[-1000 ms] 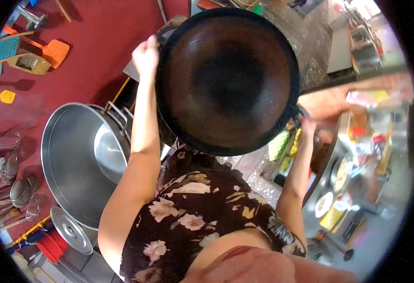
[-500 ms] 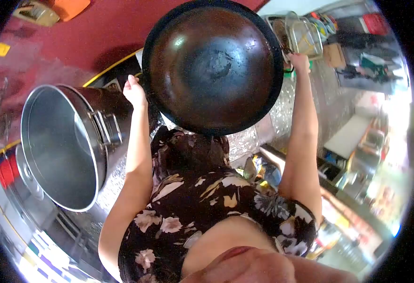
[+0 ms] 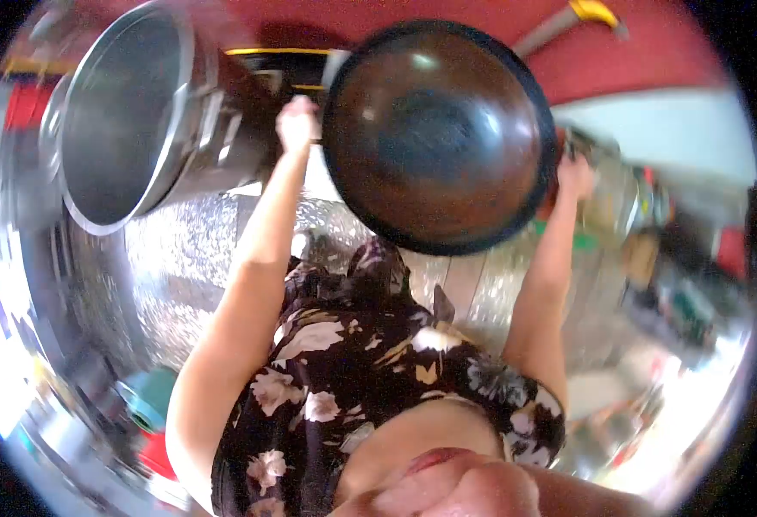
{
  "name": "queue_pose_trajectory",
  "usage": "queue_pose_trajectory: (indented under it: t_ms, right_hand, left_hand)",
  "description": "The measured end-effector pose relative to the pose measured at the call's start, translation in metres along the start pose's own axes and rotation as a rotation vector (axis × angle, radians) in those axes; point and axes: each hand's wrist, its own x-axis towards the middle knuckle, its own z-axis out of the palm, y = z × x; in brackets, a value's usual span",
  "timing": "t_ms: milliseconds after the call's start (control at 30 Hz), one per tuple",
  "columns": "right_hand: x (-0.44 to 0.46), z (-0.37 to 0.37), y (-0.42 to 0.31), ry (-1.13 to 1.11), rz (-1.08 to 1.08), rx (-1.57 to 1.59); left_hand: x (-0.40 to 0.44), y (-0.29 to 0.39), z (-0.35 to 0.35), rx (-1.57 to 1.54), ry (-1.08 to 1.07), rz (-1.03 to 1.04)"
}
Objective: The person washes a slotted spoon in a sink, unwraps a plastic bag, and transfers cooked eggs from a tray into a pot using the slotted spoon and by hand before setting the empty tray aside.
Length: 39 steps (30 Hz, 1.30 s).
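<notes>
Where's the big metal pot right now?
In the head view, the metal pot is at the upper left, just left of the left hand and the dark wok.

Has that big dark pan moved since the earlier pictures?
Yes: the dark pan now appears farther right of the large metal pot, with a wider gap.
</notes>
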Motion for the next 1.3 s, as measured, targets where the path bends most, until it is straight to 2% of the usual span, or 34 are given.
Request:
queue_pose_trajectory:
  t_ms: [33,67,100,133,167,200,233,267,333,367,400,500,533,600,667,800,933,1033,1133,1167,1200,1267,1300]
  right_hand:
    - [-0.029,-0.042,-0.036,0.032,-0.041,0.103]
    - [-0.05,-0.053,-0.07,0.149,-0.047,0.118]
    - [-0.072,-0.049,-0.102,0.478,-0.237,0.259]
    - [-0.075,-0.011,-0.114,0.591,-0.425,0.595]
    - [-0.115,-0.049,-0.16,0.575,-0.558,0.861]
    - [-0.174,-0.102,-0.209,0.556,-0.664,1.034]
    - [-0.225,-0.143,-0.246,0.423,-0.726,1.25]
    - [-0.284,-0.185,-0.277,0.396,-0.874,1.3]
    - [-0.398,-0.252,-0.324,0.262,-1.148,1.578]
    - [-0.431,-0.269,-0.318,0.292,-1.294,1.616]
    - [-0.496,-0.3,-0.341,0.227,-1.355,1.707]
    - [-0.621,-0.334,-0.388,0.188,-1.567,1.626]
    - [-0.658,-0.338,-0.407,0.127,-1.608,1.573]
    - [-0.727,-0.344,-0.462,-0.125,-1.576,1.591]
    - [-0.769,-0.352,-0.503,-0.26,-1.571,1.529]
    - [-0.827,-0.35,-0.603,-0.109,-1.595,1.413]
    - [-0.871,-0.323,-0.727,-0.29,-1.548,1.368]
    - [-0.922,-0.275,-0.848,-0.475,-1.597,1.319]
    - [-1.009,-0.22,-0.973,-0.657,-1.589,0.912]
    - [-1.053,-0.211,-1.006,-0.76,-1.633,0.939]
    - [-1.102,-0.213,-1.033,-0.865,-1.669,0.951]
    - [-1.202,-0.265,-1.057,-1.166,-1.763,0.829]
    - [-1.236,-0.269,-1.07,-1.165,-1.942,0.832]
  left_hand:
    - [0.016,-0.043,0.016,0.305,-0.022,0.307]
    - [0.012,-0.045,0.011,0.165,-0.056,0.301]
    - [0.003,-0.029,-0.01,0.212,-0.138,0.235]
    - [-0.021,-0.04,0.003,0.104,-0.275,0.301]
    - [-0.036,-0.032,-0.019,0.115,-0.224,0.303]
    - [-0.051,-0.02,-0.059,0.044,-0.262,0.271]
    - [-0.068,-0.011,-0.099,0.061,-0.379,0.261]
    - [-0.087,-0.009,-0.151,-0.004,-0.475,0.272]
    - [-0.113,-0.042,-0.23,0.017,-0.583,0.332]
    - [-0.139,-0.056,-0.251,-0.032,-0.511,0.346]
    - [-0.148,-0.089,-0.306,-0.105,-0.446,0.358]
    - [-0.182,-0.172,-0.426,-0.164,-0.186,0.04]
    - [-0.187,-0.196,-0.458,-0.098,-0.06,-0.042]
    - [-0.174,-0.235,-0.531,-0.212,0.015,-0.209]
    - [-0.152,-0.265,-0.584,-0.254,0.078,-0.179]
    - [-0.083,-0.346,-0.667,-0.305,0.19,-0.097]
    - [-0.013,-0.459,-0.748,-0.335,0.286,-0.191]
    - [0.011,-0.573,-0.817,-0.044,0.301,-0.304]
    - [0.011,-0.663,-0.898,0.053,0.346,-0.52]
    - [0.007,-0.686,-0.923,0.076,0.385,-0.572]
    - [0.005,-0.698,-0.948,0.091,0.451,-0.646]
    - [0.0,-0.709,-0.999,-0.015,0.541,-0.745]
    - [-0.001,-0.723,-1.006,-0.052,0.57,-0.797]
